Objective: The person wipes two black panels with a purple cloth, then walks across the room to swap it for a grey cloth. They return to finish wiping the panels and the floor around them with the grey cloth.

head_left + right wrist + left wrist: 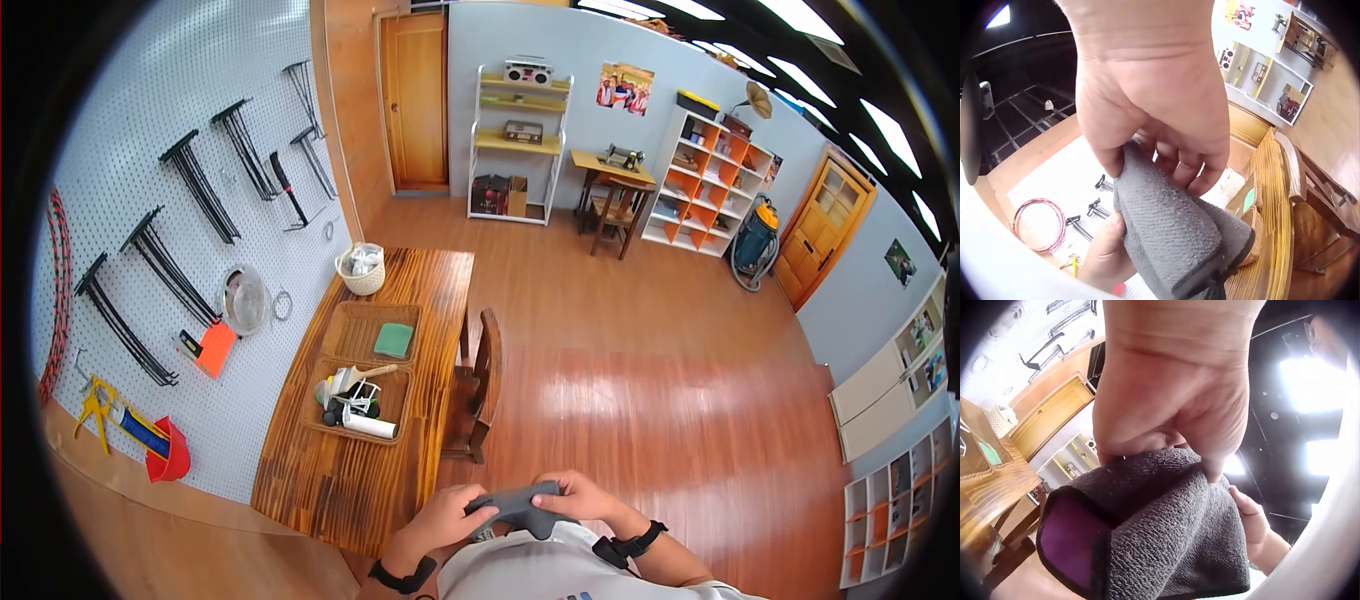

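Left hand [447, 513] and right hand [584, 497] pinch grey cloth [516, 501] at either end; long axis runs side to side, loose flap points toward shirt [510, 568].

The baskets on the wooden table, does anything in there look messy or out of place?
The near basket looks untidy: a wooden-handled brush and a white cylinder lie jumbled at different angles. In the far basket, a green cloth lies off to one side. Nothing looks spilled.
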`<state>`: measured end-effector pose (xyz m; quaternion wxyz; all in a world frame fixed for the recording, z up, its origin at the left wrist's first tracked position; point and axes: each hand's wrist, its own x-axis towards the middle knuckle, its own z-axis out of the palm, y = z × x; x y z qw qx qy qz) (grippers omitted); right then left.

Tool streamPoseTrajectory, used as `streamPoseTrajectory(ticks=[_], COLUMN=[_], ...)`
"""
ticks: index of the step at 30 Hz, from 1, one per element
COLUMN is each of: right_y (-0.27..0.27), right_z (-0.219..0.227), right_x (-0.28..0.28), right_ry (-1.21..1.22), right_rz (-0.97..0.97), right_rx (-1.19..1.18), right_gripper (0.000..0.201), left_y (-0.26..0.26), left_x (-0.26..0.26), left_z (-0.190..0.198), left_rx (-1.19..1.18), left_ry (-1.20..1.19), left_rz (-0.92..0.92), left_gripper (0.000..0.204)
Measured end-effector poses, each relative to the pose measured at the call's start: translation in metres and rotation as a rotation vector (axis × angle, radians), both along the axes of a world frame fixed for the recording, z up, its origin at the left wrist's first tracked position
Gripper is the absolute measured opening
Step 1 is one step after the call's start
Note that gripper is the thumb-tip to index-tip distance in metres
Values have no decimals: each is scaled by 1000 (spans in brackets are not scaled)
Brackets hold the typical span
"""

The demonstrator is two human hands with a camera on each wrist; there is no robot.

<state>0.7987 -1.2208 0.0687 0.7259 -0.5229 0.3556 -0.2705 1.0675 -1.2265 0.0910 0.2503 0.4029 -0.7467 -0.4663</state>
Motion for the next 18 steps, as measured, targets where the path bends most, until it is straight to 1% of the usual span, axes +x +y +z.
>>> streamPoseTrajectory(ticks=[1, 3, 5, 7, 9, 13, 14, 15, 17, 18], right_y=[-6, -13, -22, -33, -40, -53, -56, -60, -63, -64], right_z=[-1, -4, -1, 2, 0, -1, -3, -3, -4, -5], right_x=[4, 9, 19, 26, 33, 43, 46, 48, 48, 46], right_ry=[1, 60, 39, 14, 23, -1, -32, -62, 50, 38], right_rz=[2, -15, -11, 1, 54, 105, 150, 187, 171, 164], right_rx=[4, -121, -80, -53, -192, -215, -173, -139, -321, -380], right_gripper=[21, 17, 17, 17, 19, 19, 19, 19, 19, 20], left_y=[-7, -12, -11, -12, -10, -3, -1, 1, 1, -3], left_x=[3, 8, 13, 18, 24, 30, 31, 34, 35, 38], left_z=[-1, -4, -5, -2, -2, 11, 14, 12, -5, -14], left_rx=[-12, 0, 20, 81, 61, 111, 134, 127, -22, -34], left_ry=[1, 7, 8, 32, 16, -53, -85, -90, -141, -148], left_rz=[-17, -13, -17, 50, 58, 172, 217, 201, 240, 213], left_gripper=[25, 26, 26, 24, 23, 23, 24, 24, 22, 23])
